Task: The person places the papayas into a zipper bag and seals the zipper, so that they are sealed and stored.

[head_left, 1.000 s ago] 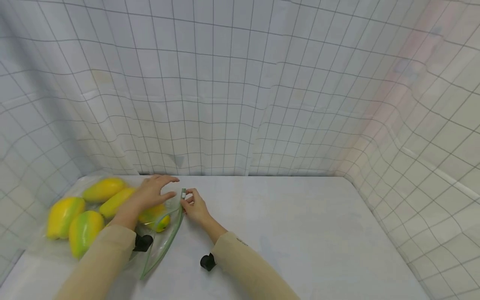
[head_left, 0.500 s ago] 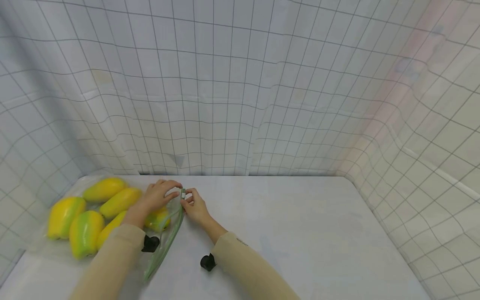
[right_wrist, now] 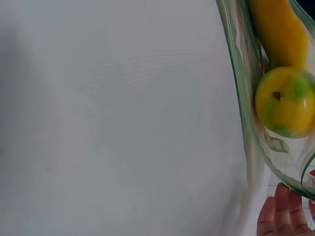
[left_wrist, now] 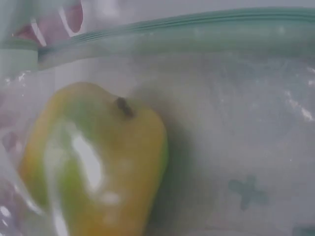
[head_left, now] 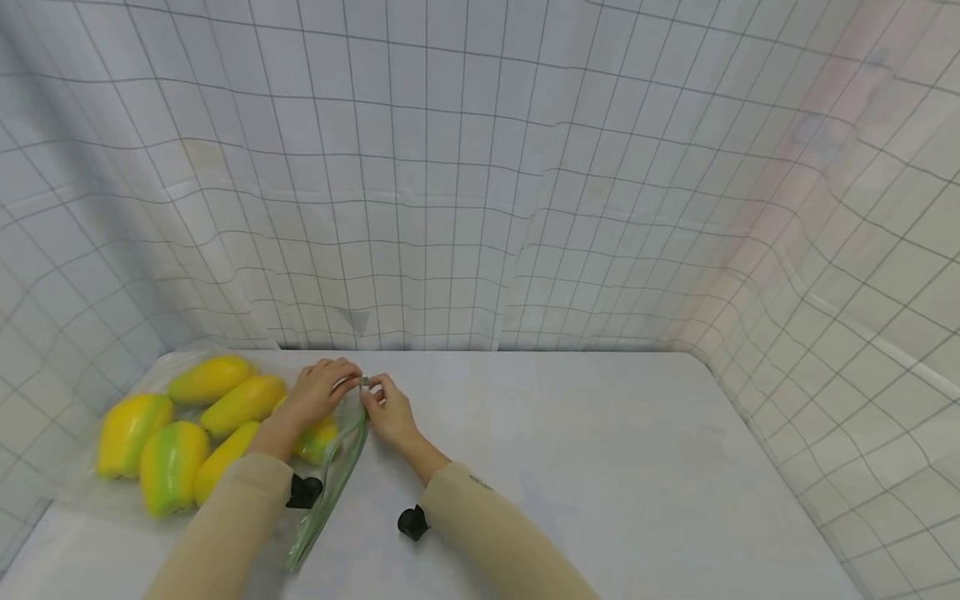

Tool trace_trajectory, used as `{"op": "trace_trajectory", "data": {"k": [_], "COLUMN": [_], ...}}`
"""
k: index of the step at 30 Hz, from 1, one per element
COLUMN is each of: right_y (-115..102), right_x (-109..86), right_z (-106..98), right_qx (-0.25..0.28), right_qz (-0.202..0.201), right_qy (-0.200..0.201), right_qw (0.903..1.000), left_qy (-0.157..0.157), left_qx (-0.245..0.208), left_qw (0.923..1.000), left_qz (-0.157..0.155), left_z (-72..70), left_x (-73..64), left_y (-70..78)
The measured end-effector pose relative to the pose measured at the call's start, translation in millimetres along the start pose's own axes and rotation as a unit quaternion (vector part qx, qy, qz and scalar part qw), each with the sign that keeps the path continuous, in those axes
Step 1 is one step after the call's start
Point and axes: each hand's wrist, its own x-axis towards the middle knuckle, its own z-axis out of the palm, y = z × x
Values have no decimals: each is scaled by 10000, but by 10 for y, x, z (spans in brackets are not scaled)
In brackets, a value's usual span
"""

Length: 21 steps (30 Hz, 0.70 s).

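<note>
A clear zip bag (head_left: 348, 467) with a green zip edge lies at the table's left, several yellow-and-green fruits inside. At its far right corner, my left hand (head_left: 318, 392) pinches the edge by the small zip end piece (head_left: 364, 382). Just right of it, my right hand (head_left: 392, 417) pinches the same green edge between thumb and fingers. Through the plastic in the left wrist view, one fruit (left_wrist: 98, 162) shows its dark stem, below the green zip strip (left_wrist: 197, 22). The right wrist view has the bag mouth parted around a fruit (right_wrist: 285, 103), with fingertips (right_wrist: 281, 211) below.
More fruits (head_left: 172, 467) fill the bag's left part, reaching near the left curtain (head_left: 67, 317). A white table (head_left: 600, 458) extends to the right. Checked curtains (head_left: 450, 208) stand behind it and at both sides.
My left hand has moved right to the bag's far corner and closed its fingers there, next to the right hand. The bag's mouth has narrowed. The right hand has hardly moved.
</note>
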Motion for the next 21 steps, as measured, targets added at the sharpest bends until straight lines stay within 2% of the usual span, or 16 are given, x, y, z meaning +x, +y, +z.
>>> {"op": "trace_trajectory", "data": {"k": [6, 8, 13, 15, 21], "right_y": [29, 24, 23, 20, 9], "right_x": [8, -16, -136, -190, -328], "right_z": [35, 43, 95, 112, 131], "right_qx": [-218, -277, -458, -468, -312], "right_qz": [-242, -329, -397, -381, -254], "right_qy": [61, 22, -192, -301, -619], "right_qw": [9994, 9991, 9980, 9977, 9973], "left_qy": [181, 388, 794, 775, 828], "left_qx": [-32, -18, -71, -134, -191], "left_qw": [9998, 9992, 9968, 9967, 9961], "left_qz": [19, 68, -39, -178, -229], "left_z": [4, 7, -25, -43, -65], "left_x": [4, 14, 25, 18, -3], "left_y": [14, 6, -45, -66, -104]}}
